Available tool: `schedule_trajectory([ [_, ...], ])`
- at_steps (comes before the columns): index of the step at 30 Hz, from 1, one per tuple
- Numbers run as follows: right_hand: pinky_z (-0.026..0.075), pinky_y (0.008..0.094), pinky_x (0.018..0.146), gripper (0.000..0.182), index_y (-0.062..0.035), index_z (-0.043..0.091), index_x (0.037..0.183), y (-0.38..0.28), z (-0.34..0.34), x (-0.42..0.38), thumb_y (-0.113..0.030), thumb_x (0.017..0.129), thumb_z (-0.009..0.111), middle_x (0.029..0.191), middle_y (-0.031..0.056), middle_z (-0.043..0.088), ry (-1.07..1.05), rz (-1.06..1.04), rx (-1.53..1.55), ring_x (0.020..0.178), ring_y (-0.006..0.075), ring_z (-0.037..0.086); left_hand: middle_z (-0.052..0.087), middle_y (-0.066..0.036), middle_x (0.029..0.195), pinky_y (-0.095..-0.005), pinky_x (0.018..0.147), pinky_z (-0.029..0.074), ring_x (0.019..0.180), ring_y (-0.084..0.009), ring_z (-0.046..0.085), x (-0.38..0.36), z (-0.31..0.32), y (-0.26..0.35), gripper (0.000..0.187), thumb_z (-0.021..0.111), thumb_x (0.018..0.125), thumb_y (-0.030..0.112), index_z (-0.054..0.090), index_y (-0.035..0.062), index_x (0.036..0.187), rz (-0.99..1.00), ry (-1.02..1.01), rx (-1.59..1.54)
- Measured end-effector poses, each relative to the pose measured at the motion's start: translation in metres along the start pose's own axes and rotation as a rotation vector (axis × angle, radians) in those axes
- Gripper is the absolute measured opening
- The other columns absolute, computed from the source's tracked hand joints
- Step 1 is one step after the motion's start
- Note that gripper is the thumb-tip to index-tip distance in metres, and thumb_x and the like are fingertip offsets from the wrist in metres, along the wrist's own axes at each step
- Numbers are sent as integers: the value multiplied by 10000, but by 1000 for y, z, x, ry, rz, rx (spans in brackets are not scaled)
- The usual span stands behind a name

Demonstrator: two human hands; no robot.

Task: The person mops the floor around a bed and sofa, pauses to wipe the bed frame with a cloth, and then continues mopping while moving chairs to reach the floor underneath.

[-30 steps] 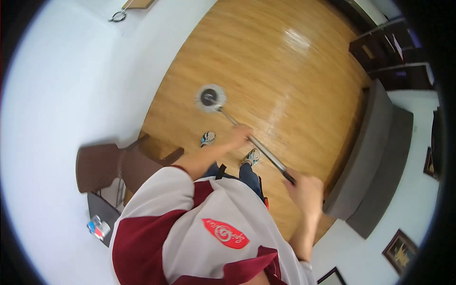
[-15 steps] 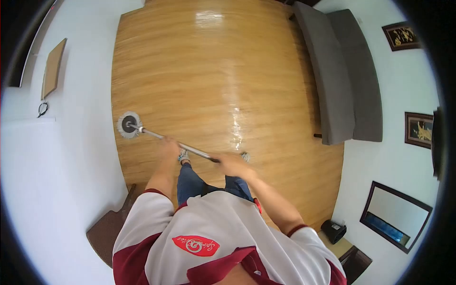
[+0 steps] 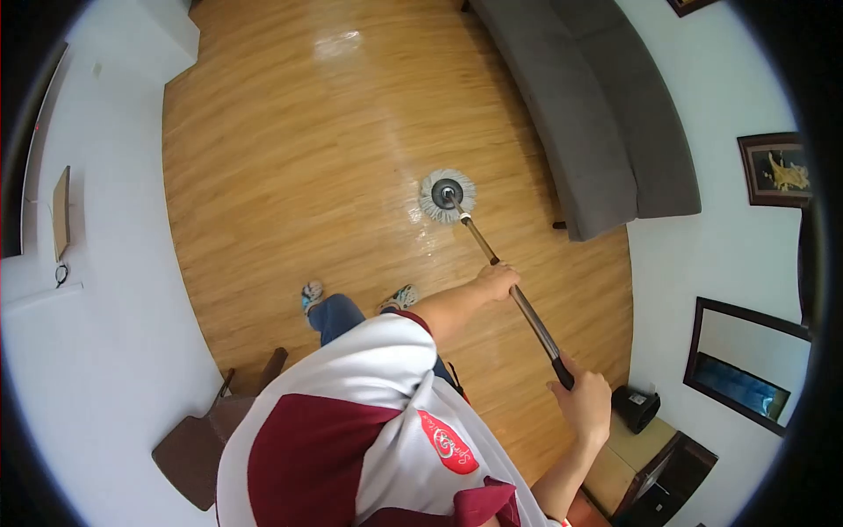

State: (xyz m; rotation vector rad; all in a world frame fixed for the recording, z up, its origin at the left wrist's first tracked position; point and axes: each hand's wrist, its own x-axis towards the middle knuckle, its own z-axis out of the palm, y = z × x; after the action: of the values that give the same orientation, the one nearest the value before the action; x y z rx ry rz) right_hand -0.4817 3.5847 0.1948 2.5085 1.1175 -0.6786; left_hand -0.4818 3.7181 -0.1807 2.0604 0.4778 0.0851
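A spin mop (image 3: 525, 307) with a round grey-white string head (image 3: 448, 195) rests head-down on the wooden floor, its metal pole slanting back toward me on the right. Partway along the pole, my left hand (image 3: 498, 281) is wrapped around it, arm reaching across my front. My right hand (image 3: 584, 400) grips the dark handle end of the pole, lower right. The mop head lies flat, a short distance ahead of my shoes (image 3: 401, 297).
A long grey sofa (image 3: 575, 114) stands along the right wall. Behind me are a brown chair (image 3: 198, 443) at left, and a black bin (image 3: 636, 408) by a wooden cabinet (image 3: 619, 457) at right. A framed mirror (image 3: 746, 364) hangs nearby. Shiny patches show on the floor (image 3: 290, 167).
The mop head has swung from beside the left wall to the middle right of the floor. Both hands moved rightward with the pole, and my body and view have turned.
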Motion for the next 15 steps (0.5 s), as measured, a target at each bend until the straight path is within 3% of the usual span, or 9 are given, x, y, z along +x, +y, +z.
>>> schedule_trajectory([
  [4, 525, 453, 741, 526, -169, 677, 1226, 40, -34, 37, -173, 710, 778, 848, 181, 699, -83, -182, 35, 817, 365, 674, 636, -84, 1008, -459, 840, 501, 1084, -327, 565, -8, -12, 8, 208, 691, 695, 88, 652, 106, 898, 38, 127, -45],
  [7, 515, 450, 701, 515, -172, 676, 1218, 40, -40, 77, -131, 709, 744, 855, 187, 692, -142, -390, 88, 807, 354, 665, 640, -106, 930, -455, 863, 460, 1000, -352, 579, -58, -31, -40, 170, 689, 678, 80, 639, 76, 840, -23, 167, -22],
  [8, 513, 448, 699, 518, -184, 665, 1230, 30, -29, 95, -116, 719, 722, 869, 179, 696, -159, -474, 94, 827, 350, 664, 638, -128, 879, -457, 863, 456, 941, -370, 589, -77, -32, -71, 136, 696, 670, 81, 636, 69, 791, -20, 271, -32],
  [9, 514, 448, 707, 518, -188, 649, 1249, 13, -21, 115, -116, 738, 701, 871, 170, 696, -237, -527, 85, 853, 344, 665, 635, -158, 832, -462, 802, 471, 862, -394, 596, -93, -37, -93, 113, 694, 667, 71, 635, 59, 763, -239, 228, -59],
  [10, 515, 447, 716, 519, -193, 633, 1268, -4, -10, 136, -115, 758, 679, 873, 161, 697, -310, -585, 69, 879, 337, 665, 634, -198, 893, -464, 812, 472, 885, -408, 595, -111, -59, -106, 205, 681, 637, 65, 647, 50, 838, -230, 215, 67],
  [11, 508, 486, 740, 435, -132, 646, 1233, -15, 15, 160, -109, 799, 621, 860, 183, 689, -310, -716, 182, 894, 362, 656, 638, -200, 900, -461, 808, 473, 897, -404, 602, -130, -56, -145, 210, 693, 652, 69, 648, 51, 856, -322, 245, 41],
  [12, 511, 485, 738, 432, -134, 649, 1232, -26, 35, 184, -115, 802, 622, 868, 180, 692, -305, -779, 226, 891, 362, 658, 641, -186, 915, -467, 810, 478, 911, -392, 606, -143, -48, -199, 218, 716, 671, 82, 649, 53, 876, -473, 222, -12],
  [13, 513, 483, 735, 428, -136, 651, 1232, -38, 52, 205, -121, 805, 622, 875, 176, 695, -300, -841, 269, 888, 361, 660, 644, -184, 935, -471, 824, 480, 925, -387, 607, -154, -55, -227, 220, 727, 685, 93, 650, 57, 887, -563, 205, 127],
  [15, 517, 479, 744, 431, -157, 650, 1244, -54, 76, 243, -135, 814, 620, 903, 170, 699, -366, -817, 185, 879, 359, 663, 647, -187, 971, -477, 850, 485, 962, -385, 607, -145, -67, -247, 226, 739, 703, 109, 652, 58, 905, -690, 159, 310],
])
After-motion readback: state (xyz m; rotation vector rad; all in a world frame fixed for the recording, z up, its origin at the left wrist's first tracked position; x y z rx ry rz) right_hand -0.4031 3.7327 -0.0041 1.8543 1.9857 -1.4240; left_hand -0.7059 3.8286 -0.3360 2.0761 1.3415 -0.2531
